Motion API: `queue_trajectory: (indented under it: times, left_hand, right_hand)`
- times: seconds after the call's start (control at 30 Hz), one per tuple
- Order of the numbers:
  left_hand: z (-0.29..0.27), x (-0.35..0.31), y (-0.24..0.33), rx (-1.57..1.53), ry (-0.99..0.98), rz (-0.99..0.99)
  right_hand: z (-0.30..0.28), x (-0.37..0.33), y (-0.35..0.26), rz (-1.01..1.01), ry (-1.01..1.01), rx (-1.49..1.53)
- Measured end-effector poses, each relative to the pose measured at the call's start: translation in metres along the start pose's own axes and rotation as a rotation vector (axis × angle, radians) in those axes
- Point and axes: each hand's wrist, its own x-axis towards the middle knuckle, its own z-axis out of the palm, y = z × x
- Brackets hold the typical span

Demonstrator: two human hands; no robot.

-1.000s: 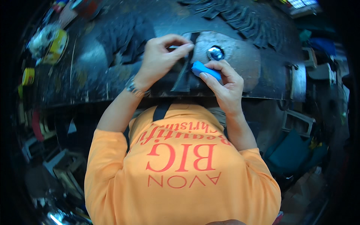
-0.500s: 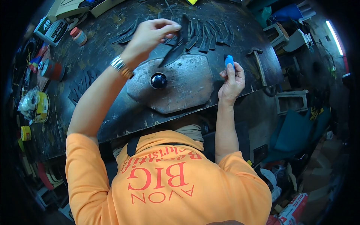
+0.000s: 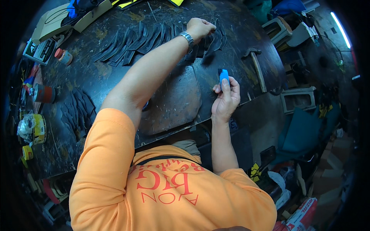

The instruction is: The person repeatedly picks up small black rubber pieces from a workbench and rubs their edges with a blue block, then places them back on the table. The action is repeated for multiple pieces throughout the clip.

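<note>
My left hand [image 3: 198,30], a metal band at its wrist, reaches across to the right end of a row of dark, flat curved strips [image 3: 154,36] on the table. Its thumb and fingers pinch a dark strip [image 3: 210,45] that hangs from them. Low over the table's near edge, my right hand [image 3: 225,98] grips a small flat blue piece with a dark tip [image 3: 224,75], upright between thumb and fingers. Between the arms lies a worn flat slab [image 3: 175,102]. A round, glossy dark thing on it is mostly hidden by my left forearm.
A hammer [image 3: 258,69] lies at the table's right edge. More dark strips [image 3: 78,109] are heaped at the left. Beyond them stand a red-lidded jar [image 3: 63,56], a red can [image 3: 44,93] and a yellow tub [image 3: 37,129]. An open cardboard box [image 3: 65,19] sits far left.
My left hand has swung right and away from me, from above the slab to the right end of the row, with a strip in it. My right hand has shifted slightly left and nearer.
</note>
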Motion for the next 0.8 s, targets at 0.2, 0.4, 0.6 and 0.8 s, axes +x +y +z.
queue_trajectory:
  times: [0.2,0.4,0.6,0.8]
  left_hand:
    - [0.003,-0.005,-0.003,0.266,0.08,0.134]
    - [-0.085,-0.059,0.033,0.233,-0.053,0.3]
    - [-0.243,-0.184,0.025,0.256,0.105,0.212]
    - [-0.328,-0.324,-0.024,0.536,0.431,0.046]
  right_hand:
    - [-0.001,0.002,0.002,-0.011,0.003,-0.04]
    - [-0.007,0.003,0.008,-0.018,-0.029,-0.003]
    - [-0.017,0.011,0.013,0.014,-0.092,-0.111]
    - [-0.016,0.018,0.014,0.088,-0.111,-0.135]
